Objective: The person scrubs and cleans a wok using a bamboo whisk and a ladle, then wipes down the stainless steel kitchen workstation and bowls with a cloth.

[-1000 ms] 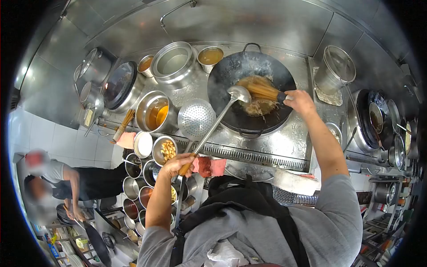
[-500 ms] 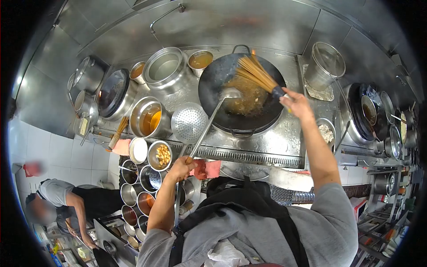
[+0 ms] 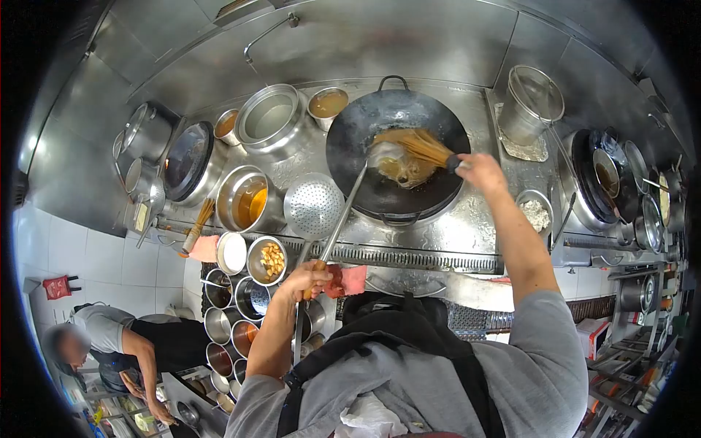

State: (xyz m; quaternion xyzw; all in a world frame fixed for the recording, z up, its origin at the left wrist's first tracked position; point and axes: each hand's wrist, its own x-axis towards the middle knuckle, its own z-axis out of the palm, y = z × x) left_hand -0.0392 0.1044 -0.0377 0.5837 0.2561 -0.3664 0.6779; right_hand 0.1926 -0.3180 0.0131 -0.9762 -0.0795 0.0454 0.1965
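Note:
A large black wok (image 3: 350, 175) sits on the stove in front of me, with murky brown liquid (image 3: 407, 174) pooled in its middle. My right hand (image 3: 482, 174) is closed around the dark-banded handle of a bamboo wok brush (image 3: 420, 146). Its bristles lie in the wok, touching or nearly touching the liquid. In my left hand (image 3: 310, 279) is the wooden handle end of a long metal ladle (image 3: 347, 209), which slants up and across the wok's rim. The ladle's bowl rests in the liquid beside the bristles. A pink and red cloth (image 3: 346, 281) lies just right of my left hand.
Left of the wok are a perforated skimmer (image 3: 314, 206), a pot of orange liquid (image 3: 250, 198) and a bowl of yellowish chunks (image 3: 267, 261). Several seasoning pots (image 3: 219, 325) stand near my left arm. A strainer pot (image 3: 531, 106) is at right. Another person (image 3: 142, 343) bends at lower left.
The brush has come down from above the wok's far side into the middle, its bristles swinging lower. The liquid is gathered in a smaller pool. The ladle has barely shifted.

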